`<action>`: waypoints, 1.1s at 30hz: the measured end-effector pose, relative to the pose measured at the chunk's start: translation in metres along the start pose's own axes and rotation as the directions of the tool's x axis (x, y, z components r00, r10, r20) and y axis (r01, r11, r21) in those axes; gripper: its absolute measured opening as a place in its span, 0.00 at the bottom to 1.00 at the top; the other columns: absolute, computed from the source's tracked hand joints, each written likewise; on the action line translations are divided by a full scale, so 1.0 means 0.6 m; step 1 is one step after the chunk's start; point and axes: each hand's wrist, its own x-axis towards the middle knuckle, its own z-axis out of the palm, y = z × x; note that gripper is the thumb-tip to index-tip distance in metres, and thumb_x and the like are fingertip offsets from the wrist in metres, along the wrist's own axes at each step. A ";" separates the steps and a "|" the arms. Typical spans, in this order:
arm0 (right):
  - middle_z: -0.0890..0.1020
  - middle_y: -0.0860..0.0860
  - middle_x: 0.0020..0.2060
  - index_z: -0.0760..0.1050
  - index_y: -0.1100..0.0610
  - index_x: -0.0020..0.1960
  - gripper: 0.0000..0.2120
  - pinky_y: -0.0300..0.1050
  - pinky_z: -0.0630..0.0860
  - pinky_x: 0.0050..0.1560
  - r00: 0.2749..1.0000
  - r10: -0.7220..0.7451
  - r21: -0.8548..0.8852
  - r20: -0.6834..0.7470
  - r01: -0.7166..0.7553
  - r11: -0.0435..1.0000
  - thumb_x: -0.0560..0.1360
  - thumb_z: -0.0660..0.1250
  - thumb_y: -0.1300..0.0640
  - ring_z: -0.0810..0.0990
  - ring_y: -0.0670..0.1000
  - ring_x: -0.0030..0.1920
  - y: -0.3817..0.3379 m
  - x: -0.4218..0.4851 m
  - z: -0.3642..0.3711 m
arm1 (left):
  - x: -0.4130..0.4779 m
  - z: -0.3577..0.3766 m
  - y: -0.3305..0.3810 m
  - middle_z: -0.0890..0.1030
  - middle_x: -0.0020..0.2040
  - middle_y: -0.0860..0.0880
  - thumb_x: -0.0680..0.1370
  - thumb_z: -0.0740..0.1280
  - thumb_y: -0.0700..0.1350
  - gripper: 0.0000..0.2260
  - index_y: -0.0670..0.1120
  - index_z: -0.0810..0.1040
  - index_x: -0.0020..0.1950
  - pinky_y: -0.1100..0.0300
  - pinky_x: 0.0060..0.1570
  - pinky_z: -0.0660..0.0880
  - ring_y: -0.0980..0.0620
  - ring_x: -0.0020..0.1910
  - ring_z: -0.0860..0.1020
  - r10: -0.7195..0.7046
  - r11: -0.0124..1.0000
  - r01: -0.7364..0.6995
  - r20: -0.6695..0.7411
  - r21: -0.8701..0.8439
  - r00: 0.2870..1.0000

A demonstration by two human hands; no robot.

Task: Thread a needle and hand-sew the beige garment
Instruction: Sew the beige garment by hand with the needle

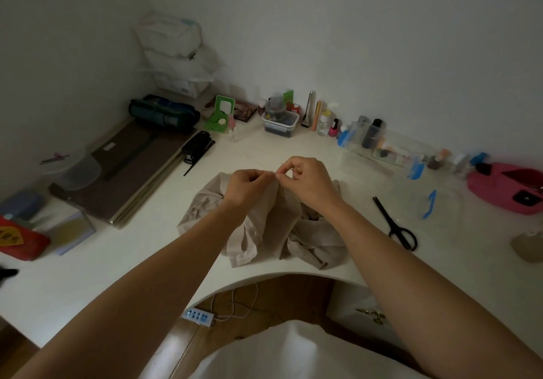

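Beige garment lay crumpled on the white desk, close to its curved front edge and directly beneath both hands. Left hand was held over the cloth, fingers curled, with thumb and forefinger pinching the fine end of a pale thread. Right hand faced it, fingertips almost touching those of the left; its thumb and forefinger gripped a thin dark needle, which pointed up and to the left. A short length of the thread hung below the fingertips toward the garment. Whether the thread had passed through the eye was too small to tell. Black scissors lay closed on the desk to the right of the garment, well apart from it. 1 black stapler rested at the far left beside a stack of brown boards. Small bottles stood in a row along the wall. A pink case sat at the far right.
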 end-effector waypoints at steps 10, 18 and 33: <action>0.76 0.47 0.35 0.75 0.58 0.47 0.02 0.32 0.71 0.35 0.880 0.313 0.460 -0.356 -0.127 0.879 0.78 0.65 0.60 0.73 0.43 0.34 0.046 0.013 -0.043 | 0.020 -0.006 -0.019 0.78 0.42 0.52 0.80 0.64 0.48 0.08 0.47 0.81 0.51 0.65 0.37 0.71 0.55 0.42 0.75 -0.047 0.998 0.045 -0.045 -0.038 0.998; 0.75 0.49 0.34 0.74 0.55 0.43 0.04 0.38 0.70 0.35 0.774 0.437 0.576 -0.458 -0.117 0.809 0.76 0.66 0.61 0.71 0.45 0.32 0.064 0.015 -0.053 | 0.029 -0.007 -0.025 0.77 0.42 0.53 0.80 0.64 0.48 0.08 0.47 0.81 0.51 0.67 0.35 0.68 0.58 0.41 0.73 -0.051 0.998 0.049 -0.077 -0.025 0.996; 0.74 0.40 0.42 0.77 0.52 0.62 0.12 0.29 0.67 0.30 0.965 0.230 0.397 0.125 -0.261 0.880 0.80 0.62 0.58 0.70 0.39 0.36 0.003 0.012 -0.033 | 0.013 -0.025 -0.014 0.81 0.50 0.47 0.80 0.65 0.50 0.09 0.46 0.81 0.52 0.62 0.42 0.75 0.50 0.48 0.77 0.018 0.998 -0.010 0.132 -0.060 0.991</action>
